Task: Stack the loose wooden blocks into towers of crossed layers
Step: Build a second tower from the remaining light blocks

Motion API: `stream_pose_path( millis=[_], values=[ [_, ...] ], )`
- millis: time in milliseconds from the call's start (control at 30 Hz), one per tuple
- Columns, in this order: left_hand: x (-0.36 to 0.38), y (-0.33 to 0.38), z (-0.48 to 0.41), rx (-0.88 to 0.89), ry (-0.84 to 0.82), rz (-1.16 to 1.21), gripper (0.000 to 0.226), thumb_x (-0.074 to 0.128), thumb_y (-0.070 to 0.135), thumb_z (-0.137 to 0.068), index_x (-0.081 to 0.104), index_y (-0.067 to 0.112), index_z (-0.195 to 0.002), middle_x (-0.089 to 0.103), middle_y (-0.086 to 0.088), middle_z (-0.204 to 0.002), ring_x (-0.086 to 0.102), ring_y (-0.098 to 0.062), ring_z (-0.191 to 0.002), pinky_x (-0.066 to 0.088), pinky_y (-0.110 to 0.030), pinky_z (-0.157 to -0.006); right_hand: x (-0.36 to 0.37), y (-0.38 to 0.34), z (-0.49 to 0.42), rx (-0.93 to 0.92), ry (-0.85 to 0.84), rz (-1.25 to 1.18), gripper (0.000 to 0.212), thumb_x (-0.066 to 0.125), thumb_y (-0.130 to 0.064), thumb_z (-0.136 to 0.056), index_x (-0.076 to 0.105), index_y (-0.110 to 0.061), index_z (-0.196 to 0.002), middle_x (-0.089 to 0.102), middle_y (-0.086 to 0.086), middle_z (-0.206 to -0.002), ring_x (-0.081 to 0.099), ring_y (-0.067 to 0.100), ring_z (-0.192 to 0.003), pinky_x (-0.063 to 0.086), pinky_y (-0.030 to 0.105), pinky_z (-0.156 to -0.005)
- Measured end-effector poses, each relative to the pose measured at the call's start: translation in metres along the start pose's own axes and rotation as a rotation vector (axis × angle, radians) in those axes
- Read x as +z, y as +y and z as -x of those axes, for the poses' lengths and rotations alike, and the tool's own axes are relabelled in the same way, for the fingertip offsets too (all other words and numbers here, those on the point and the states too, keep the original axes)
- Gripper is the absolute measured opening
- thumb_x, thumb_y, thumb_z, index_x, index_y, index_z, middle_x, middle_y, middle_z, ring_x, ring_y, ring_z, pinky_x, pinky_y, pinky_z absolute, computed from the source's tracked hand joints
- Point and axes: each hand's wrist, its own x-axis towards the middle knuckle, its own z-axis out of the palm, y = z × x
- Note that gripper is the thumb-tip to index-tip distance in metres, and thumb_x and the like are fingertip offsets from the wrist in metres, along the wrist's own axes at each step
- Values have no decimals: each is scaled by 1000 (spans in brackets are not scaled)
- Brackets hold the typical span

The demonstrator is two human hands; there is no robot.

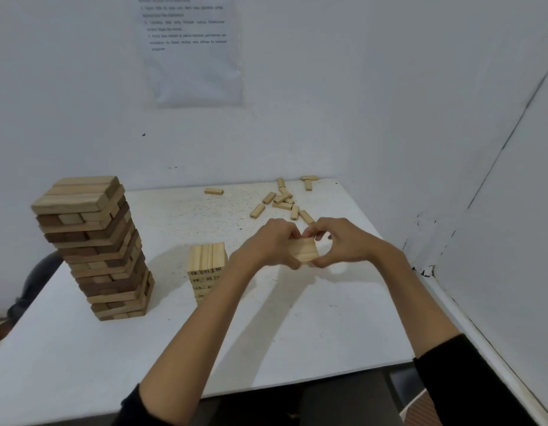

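A small bundle of pale wooden blocks point(302, 249) is held above the white table point(297, 318), side by side. My left hand point(268, 242) grips its left end and my right hand point(337, 241) grips its right end, fingers curled over the top. Just left of the hands stands a short tower of pale numbered blocks point(206, 272), partly hidden by my left forearm. Several loose pale blocks point(282, 199) lie scattered at the table's far edge. A tall tower of larger light and dark brown blocks point(94, 244) stands at the left.
White walls close in behind and to the right of the table. A printed sheet point(192, 47) hangs on the back wall. A dark chair point(35, 281) sits beyond the table's left edge.
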Motion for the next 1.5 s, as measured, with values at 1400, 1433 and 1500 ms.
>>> stream_pose_path(
  millis=[1400,1433,1500],
  values=[
    [-78,-91,109,-150,39,168,51,79,17,-71,57,21,-117,56,6,-115,53,-5,-106,44,-23,-92,48,-128,-46,-259,-41,100,52,81,-41,-66,63,-24,-111,60,-12,-101,50,5,-97,44,33,-89],
    [-78,-91,108,-148,38,170,51,79,17,-71,57,21,-117,56,6,-115,53,-5,-106,44,-23,-92,48,-127,-46,-257,-44,101,51,81,-41,-66,64,-24,-111,60,-12,-101,50,5,-97,44,34,-89],
    [-77,-91,107,-145,31,167,52,79,17,-71,57,20,-118,56,6,-115,53,-6,-107,43,-23,-92,48,-126,-46,-252,-52,94,51,81,-41,-66,64,-24,-111,60,-12,-101,51,6,-97,45,35,-90]
  ],
)
